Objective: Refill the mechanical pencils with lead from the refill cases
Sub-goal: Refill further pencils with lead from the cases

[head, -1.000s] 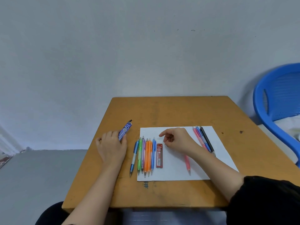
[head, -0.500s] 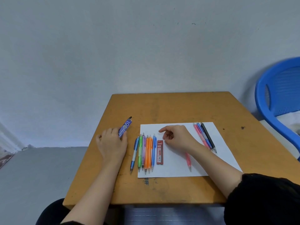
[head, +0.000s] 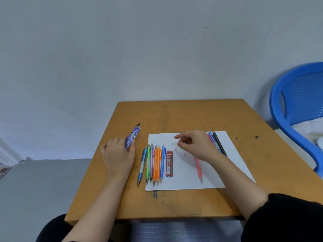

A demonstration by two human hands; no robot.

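Pencil row (head: 153, 163) lies left on the paper (head: 185, 180) — refill case (head: 169, 163) just right.

Plain grey wall (head: 157, 49), grey floor (head: 43, 186), wooden table (head: 183, 116), blue plastic chair (head: 283, 109)

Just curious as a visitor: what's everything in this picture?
table: one, brown wood, centre
paper sheet: one, white, on table
row of pencils: six, blue, green, purple, two orange, blue, sheet's left edge
red lead case: one, red, beside that row
pink pencil: one, pink, under right wrist
far pencils: three, pink, blue, black, sheet's far right
blue lead case: one, blue, table left of sheet
chair: one, blue, right
left hand: holds blue lead case
right hand: curled above sheet
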